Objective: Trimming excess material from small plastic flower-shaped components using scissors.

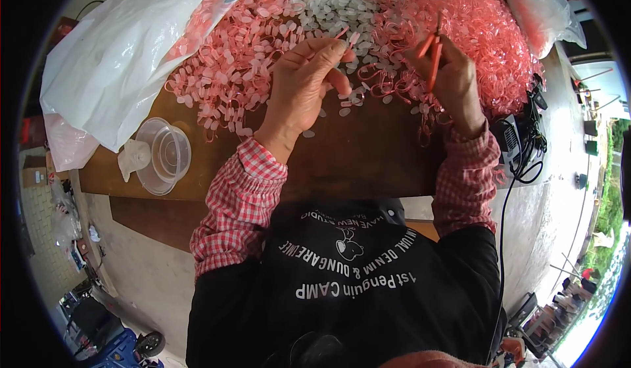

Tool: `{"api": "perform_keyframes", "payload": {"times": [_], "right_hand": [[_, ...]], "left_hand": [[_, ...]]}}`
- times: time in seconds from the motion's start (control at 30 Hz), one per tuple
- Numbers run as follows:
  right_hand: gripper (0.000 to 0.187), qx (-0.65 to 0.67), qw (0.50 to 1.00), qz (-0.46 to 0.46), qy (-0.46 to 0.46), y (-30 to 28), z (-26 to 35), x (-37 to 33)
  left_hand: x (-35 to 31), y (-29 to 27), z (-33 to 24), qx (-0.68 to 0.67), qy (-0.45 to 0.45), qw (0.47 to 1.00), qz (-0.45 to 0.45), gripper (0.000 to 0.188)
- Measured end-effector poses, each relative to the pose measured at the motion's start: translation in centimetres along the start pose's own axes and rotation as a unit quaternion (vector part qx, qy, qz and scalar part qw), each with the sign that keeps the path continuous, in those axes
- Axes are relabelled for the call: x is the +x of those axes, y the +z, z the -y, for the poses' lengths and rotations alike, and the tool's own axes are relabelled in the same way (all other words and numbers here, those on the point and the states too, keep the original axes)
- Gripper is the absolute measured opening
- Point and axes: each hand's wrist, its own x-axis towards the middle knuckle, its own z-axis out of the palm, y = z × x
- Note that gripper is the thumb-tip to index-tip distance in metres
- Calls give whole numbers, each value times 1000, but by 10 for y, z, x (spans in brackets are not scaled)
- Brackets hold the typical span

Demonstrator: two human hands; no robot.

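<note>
Brown worktop nearest us; above it our left hand pinches a small pink piece, our right hand is closed on thin orange sticks. Clear plastic cups left; pink-white pieces pile and white bag beyond.

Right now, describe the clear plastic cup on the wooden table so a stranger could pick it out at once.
Start at the brown wooden table and go to its left end, below the big white plastic bag. There sits the clear round plastic cup, well left of the left hand. Unlike the heap of small pink and white plastic pieces, it stands alone, large and transparent.
</note>
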Motion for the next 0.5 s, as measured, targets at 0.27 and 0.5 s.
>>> {"api": "perform_keyframes", "payload": {"times": [0.27,0.5], "right_hand": [[34,-134,969,-1,-208,38,12,-12],[48,-166,969,29,-182,44,16,-16]], "left_hand": [[-2,4,5,-80,-49,996,6,21],[1,-2,9,-105,-58,992,42,28]]}}
